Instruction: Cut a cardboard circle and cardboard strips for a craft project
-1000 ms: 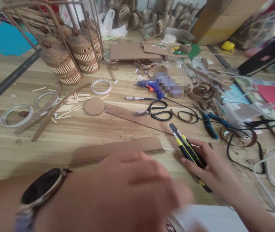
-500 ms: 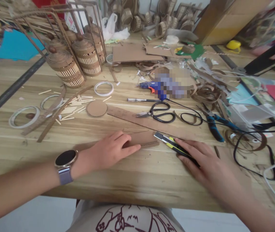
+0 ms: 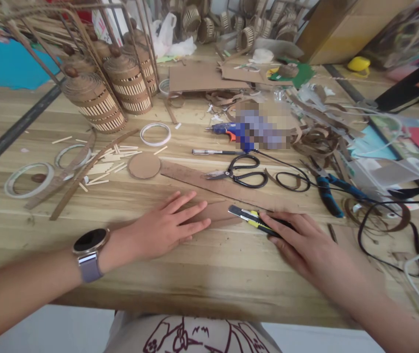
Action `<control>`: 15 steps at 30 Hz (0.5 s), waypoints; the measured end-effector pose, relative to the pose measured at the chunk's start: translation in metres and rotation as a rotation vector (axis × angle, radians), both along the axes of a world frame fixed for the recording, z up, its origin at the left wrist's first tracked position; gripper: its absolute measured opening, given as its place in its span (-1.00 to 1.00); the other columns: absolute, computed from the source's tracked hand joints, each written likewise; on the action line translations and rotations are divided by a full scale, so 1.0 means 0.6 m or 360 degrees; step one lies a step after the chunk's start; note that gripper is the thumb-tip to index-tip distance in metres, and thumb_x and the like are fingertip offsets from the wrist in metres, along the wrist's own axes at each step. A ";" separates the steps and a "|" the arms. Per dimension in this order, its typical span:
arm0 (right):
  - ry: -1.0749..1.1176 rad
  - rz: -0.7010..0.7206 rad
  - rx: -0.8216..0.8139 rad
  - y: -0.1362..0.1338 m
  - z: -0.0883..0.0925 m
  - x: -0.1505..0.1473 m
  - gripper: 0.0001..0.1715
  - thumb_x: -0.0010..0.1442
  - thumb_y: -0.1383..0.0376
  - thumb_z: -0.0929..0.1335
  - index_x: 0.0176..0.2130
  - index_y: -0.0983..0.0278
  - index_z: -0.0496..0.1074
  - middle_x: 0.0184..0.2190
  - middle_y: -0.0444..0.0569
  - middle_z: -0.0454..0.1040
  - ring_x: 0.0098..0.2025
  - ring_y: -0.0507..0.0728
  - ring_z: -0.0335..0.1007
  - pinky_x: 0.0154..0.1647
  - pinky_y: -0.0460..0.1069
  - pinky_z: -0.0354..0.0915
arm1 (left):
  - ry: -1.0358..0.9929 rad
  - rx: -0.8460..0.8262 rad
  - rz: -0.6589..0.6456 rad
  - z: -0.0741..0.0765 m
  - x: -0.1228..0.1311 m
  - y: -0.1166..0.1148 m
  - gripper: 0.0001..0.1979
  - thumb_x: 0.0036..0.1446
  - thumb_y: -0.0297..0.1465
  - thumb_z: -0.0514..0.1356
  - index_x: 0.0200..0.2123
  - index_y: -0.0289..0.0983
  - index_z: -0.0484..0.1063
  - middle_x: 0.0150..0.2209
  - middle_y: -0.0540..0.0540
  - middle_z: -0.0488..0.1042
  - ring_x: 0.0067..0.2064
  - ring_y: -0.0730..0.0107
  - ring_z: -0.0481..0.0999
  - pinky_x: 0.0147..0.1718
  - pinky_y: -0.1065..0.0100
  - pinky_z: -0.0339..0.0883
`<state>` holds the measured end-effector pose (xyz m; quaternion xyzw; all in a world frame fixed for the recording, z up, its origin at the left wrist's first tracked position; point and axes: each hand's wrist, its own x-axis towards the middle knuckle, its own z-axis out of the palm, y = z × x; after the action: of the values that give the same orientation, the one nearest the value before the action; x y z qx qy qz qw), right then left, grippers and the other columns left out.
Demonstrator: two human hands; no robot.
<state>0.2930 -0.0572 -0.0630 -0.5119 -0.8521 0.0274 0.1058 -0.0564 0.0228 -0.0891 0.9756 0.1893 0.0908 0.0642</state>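
Observation:
My left hand [image 3: 167,223] lies flat with fingers spread, pressing on a small piece of brown cardboard [image 3: 217,212] near the table's front. Part of that piece is hidden under the fingers. In my right hand [image 3: 305,240] is a utility knife [image 3: 253,219] with black and yellow body, its blade pointing left over the right end of the cardboard. Whether the blade touches it I cannot tell. Just beyond lies a longer cardboard strip [image 3: 213,184], and black-handled scissors [image 3: 244,171] rest across it. A round cardboard disc [image 3: 144,165] sits at the strip's left end.
Short wooden sticks [image 3: 108,164] and white tape rolls [image 3: 29,180] lie to the left. Behind them stand lidded woven containers [image 3: 93,100] in a frame. A blue glue gun [image 3: 227,130], a pen [image 3: 213,152], pliers [image 3: 329,191] and black cable [image 3: 360,235] lie further right.
My left hand's fingers have spread out and flattened over the cardboard. The knife in my right hand has shifted slightly left, its blade now overlapping the cardboard's end.

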 end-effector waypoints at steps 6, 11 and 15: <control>-0.0125 0.0065 0.0041 0.000 0.005 -0.001 -0.54 0.45 0.29 0.20 0.22 0.34 0.43 0.02 0.24 0.50 0.02 0.29 0.51 -0.02 0.20 0.54 | 0.0048 -0.0035 -0.0023 0.002 -0.001 0.001 -0.54 0.46 -0.42 0.03 0.37 -0.19 0.22 0.43 -0.20 0.17 0.51 -0.02 -0.13 0.38 -0.11 0.06; -0.0104 0.0071 0.0043 -0.006 0.001 0.001 -0.53 0.43 0.32 0.22 0.26 0.29 0.39 0.02 0.20 0.52 0.02 0.29 0.50 -0.02 0.19 0.53 | 0.0058 -0.0042 -0.0034 0.002 -0.001 0.001 -0.53 0.46 -0.44 0.03 0.39 -0.23 0.19 0.44 -0.24 0.15 0.50 -0.04 -0.07 0.37 -0.09 0.10; -0.0152 0.0067 0.0073 -0.011 0.000 0.002 -0.52 0.42 0.36 0.22 0.26 0.31 0.38 0.03 0.21 0.51 0.04 0.32 0.48 -0.04 0.19 0.53 | 0.0048 -0.0072 -0.0038 0.000 -0.002 0.001 -0.51 0.44 -0.46 0.05 0.39 -0.22 0.19 0.44 -0.26 0.14 0.50 -0.05 -0.07 0.36 -0.11 0.11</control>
<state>0.2945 -0.0637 -0.0627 -0.4920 -0.8672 -0.0144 0.0762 -0.0575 0.0236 -0.0894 0.9773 0.1806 0.0710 0.0846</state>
